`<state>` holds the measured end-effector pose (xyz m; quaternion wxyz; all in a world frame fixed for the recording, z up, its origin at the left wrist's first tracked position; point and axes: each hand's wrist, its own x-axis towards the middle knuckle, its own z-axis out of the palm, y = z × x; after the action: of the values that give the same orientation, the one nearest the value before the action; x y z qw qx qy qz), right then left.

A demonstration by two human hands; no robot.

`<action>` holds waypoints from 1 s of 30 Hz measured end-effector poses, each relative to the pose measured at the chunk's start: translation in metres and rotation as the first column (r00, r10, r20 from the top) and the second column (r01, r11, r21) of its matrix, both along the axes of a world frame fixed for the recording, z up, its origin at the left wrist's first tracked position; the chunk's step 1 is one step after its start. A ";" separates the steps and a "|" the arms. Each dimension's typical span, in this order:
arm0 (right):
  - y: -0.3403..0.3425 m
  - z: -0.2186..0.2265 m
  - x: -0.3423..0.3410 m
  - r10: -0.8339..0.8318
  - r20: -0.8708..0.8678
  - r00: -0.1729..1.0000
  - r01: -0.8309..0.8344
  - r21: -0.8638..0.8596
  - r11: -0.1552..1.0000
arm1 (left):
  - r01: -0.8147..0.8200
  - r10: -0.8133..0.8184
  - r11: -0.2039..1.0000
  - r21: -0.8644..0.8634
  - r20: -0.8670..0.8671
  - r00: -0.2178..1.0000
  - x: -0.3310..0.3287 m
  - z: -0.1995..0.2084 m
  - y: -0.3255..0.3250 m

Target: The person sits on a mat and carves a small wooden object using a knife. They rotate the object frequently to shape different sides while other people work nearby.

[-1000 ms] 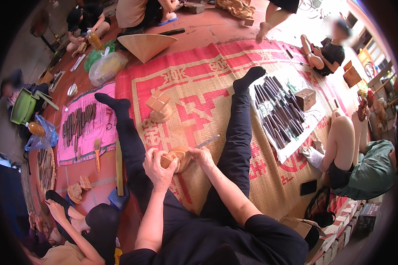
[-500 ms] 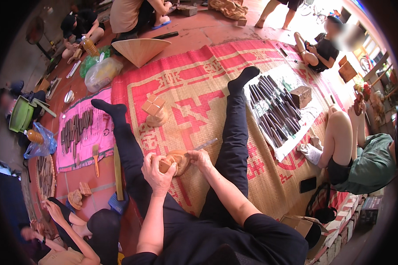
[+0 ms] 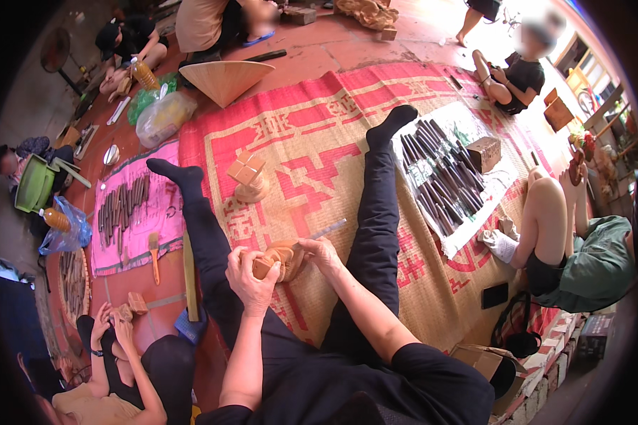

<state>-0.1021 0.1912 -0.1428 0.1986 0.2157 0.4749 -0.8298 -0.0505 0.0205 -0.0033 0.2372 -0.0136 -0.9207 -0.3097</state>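
Note:
My left hand point(image 3: 249, 280) is wrapped round a carved light-brown wooden piece point(image 3: 285, 253) with a squared block end and a rounded, curving body. It is held low between my legs, above the mat. My right hand point(image 3: 322, 253) is pinched at the far right side of the carving. From its fingers a thin grey flat tool point(image 3: 329, 228) sticks out up and to the right. Its working end is hidden by the fingers, so I cannot tell its exact kind. A second carved wooden piece point(image 3: 248, 177) with a block top stands on the mat beyond my hands.
A red and tan woven mat point(image 3: 298, 163) lies under my outstretched legs. Many carving tools point(image 3: 443, 177) lie on a white sheet at right, others point(image 3: 122, 205) on a pink cloth at left, beside a paintbrush point(image 3: 154, 258). A conical hat point(image 3: 225, 79) and several people surround the mat.
The grey tool and my right hand have shifted very slightly up and left; my left hand keeps its hold. At lower left, a co-worker has raised a carved wooden piece in both hands.

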 end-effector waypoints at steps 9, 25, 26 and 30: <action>0.005 0.010 0.000 -0.015 0.099 0.995 0.001 0.142 0.990 | 0.054 -0.054 0.998 -0.019 0.007 0.999 0.000 0.004 0.003; -0.003 0.000 -0.004 0.056 -0.090 0.994 -0.057 -0.006 0.998 | 0.057 -0.057 0.998 -0.003 0.013 0.998 -0.003 0.002 0.000; -0.005 0.000 -0.003 0.065 -0.125 0.990 -0.066 0.001 0.998 | 0.060 -0.060 0.998 -0.005 0.009 0.998 -0.003 0.001 0.001; 0.005 -0.022 -0.005 0.076 -0.077 0.994 -0.079 -0.045 0.996 | 0.108 -0.108 0.994 -0.024 0.019 0.994 -0.003 0.005 0.010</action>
<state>-0.1075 0.1961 -0.1644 0.2176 0.1608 0.4701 -0.8401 -0.0536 0.0301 0.0018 0.2117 -0.0635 -0.9245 -0.3107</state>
